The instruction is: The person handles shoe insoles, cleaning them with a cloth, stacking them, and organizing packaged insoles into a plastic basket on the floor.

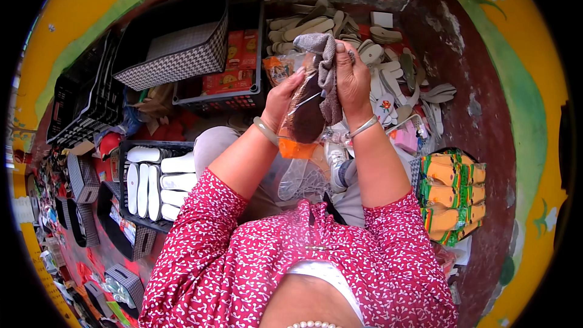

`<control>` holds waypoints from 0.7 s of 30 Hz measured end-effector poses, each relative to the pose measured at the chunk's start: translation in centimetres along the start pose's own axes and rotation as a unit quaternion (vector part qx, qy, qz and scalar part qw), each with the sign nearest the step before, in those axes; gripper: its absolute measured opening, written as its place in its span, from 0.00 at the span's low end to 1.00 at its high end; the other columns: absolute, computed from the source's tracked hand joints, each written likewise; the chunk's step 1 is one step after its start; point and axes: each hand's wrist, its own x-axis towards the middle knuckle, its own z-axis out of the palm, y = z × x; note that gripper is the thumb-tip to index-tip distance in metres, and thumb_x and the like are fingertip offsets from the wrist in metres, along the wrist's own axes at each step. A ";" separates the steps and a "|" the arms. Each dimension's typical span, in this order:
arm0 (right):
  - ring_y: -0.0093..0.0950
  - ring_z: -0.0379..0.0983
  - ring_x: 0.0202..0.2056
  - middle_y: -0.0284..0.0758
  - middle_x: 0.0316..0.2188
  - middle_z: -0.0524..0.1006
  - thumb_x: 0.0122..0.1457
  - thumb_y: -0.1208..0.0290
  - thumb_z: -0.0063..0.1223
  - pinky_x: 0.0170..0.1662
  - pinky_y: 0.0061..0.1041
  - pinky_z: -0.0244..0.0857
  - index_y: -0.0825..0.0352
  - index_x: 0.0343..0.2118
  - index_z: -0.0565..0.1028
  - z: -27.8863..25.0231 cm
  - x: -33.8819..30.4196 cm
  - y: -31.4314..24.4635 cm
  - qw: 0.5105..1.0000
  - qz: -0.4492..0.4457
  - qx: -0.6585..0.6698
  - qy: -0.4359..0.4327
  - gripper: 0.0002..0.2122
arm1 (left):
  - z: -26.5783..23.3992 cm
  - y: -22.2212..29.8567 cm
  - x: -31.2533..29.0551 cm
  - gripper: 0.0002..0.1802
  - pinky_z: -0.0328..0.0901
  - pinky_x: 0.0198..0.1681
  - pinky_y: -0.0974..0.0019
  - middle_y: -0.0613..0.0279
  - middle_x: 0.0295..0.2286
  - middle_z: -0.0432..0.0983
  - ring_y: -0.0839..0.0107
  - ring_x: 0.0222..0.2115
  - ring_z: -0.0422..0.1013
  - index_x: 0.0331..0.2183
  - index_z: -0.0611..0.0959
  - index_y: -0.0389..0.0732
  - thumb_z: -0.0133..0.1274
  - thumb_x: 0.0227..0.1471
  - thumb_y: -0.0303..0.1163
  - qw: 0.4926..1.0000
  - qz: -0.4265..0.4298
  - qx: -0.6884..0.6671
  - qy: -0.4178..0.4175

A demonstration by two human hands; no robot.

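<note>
In front of my chest, my left hand [280, 104] grips the side of a shiny clear plastic packet [308, 118]. Something dark brown and long shows inside it, and its lower end is orange; I cannot tell exactly what the contents are. A bunched grey cloth [328, 88] lies against the packet's top and right side. My right hand [354, 82] is closed around this cloth, thumb upward, with most fingers hidden behind it. Below the packet, crumpled clear plastic [302, 177] rests between my legs.
Loose insoles [313, 27] are heaped at the back. White insoles fill a dark crate [163, 226] at left. Red boxes [229, 79] sit in a grey crate beside a checked basket [182, 61]. Yellow-green packets [446, 195] stand at right, near the wall.
</note>
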 end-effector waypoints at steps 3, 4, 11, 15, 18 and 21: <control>0.21 0.71 0.26 0.32 0.25 0.75 0.60 0.56 0.42 0.30 0.22 0.64 0.69 0.34 0.73 -1.8 0.5 1.3 0.979 0.150 0.120 -0.063 0.18 | -1.2 0.5 0.0 0.24 0.61 0.51 0.57 0.50 0.45 0.68 0.58 0.45 0.67 0.52 0.64 0.37 0.37 0.57 0.39 0.999 -0.003 -0.015 -0.032; 0.21 0.71 0.26 0.32 0.26 0.75 0.60 0.56 0.42 0.30 0.21 0.64 0.68 0.34 0.73 -2.3 0.6 1.6 0.954 0.214 0.207 -0.022 0.17 | -0.1 0.5 0.0 0.24 0.61 0.51 0.55 0.49 0.46 0.67 0.57 0.46 0.66 0.52 0.64 0.37 0.37 0.56 0.40 0.999 -0.003 -0.018 -0.030; 0.27 0.68 0.39 0.34 0.40 0.70 0.58 0.59 0.45 0.43 0.26 0.65 0.64 0.46 0.65 -5.4 2.5 1.0 0.942 0.076 0.325 -0.036 0.17 | 2.0 1.5 0.3 0.28 0.54 0.55 0.46 0.50 0.49 0.64 0.55 0.49 0.64 0.52 0.65 0.39 0.35 0.56 0.47 0.996 0.039 -0.075 0.010; 0.27 0.65 0.44 0.34 0.42 0.68 0.58 0.53 0.44 0.49 0.30 0.61 0.64 0.51 0.61 -4.3 2.5 -0.5 0.830 0.134 0.538 -0.059 0.23 | 2.3 0.8 0.0 0.28 0.56 0.53 0.44 0.51 0.49 0.65 0.56 0.48 0.65 0.53 0.65 0.41 0.40 0.54 0.45 0.999 0.005 -0.053 0.006; 0.20 0.69 0.39 0.31 0.39 0.71 0.58 0.65 0.49 0.42 0.19 0.65 0.63 0.53 0.63 -3.8 0.6 -0.9 0.871 0.212 0.422 -0.137 0.21 | 1.6 0.4 0.0 0.27 0.57 0.54 0.52 0.53 0.50 0.63 0.59 0.49 0.63 0.54 0.63 0.41 0.43 0.54 0.39 0.999 -0.030 0.030 0.001; 0.17 0.70 0.36 0.30 0.36 0.74 0.50 0.77 0.57 0.38 0.15 0.66 0.66 0.48 0.69 -2.1 0.2 -1.1 0.910 0.162 0.348 -0.154 0.20 | 0.6 0.5 0.6 0.28 0.55 0.55 0.62 0.57 0.50 0.62 0.63 0.50 0.62 0.55 0.59 0.39 0.43 0.54 0.33 0.990 -0.019 0.136 0.039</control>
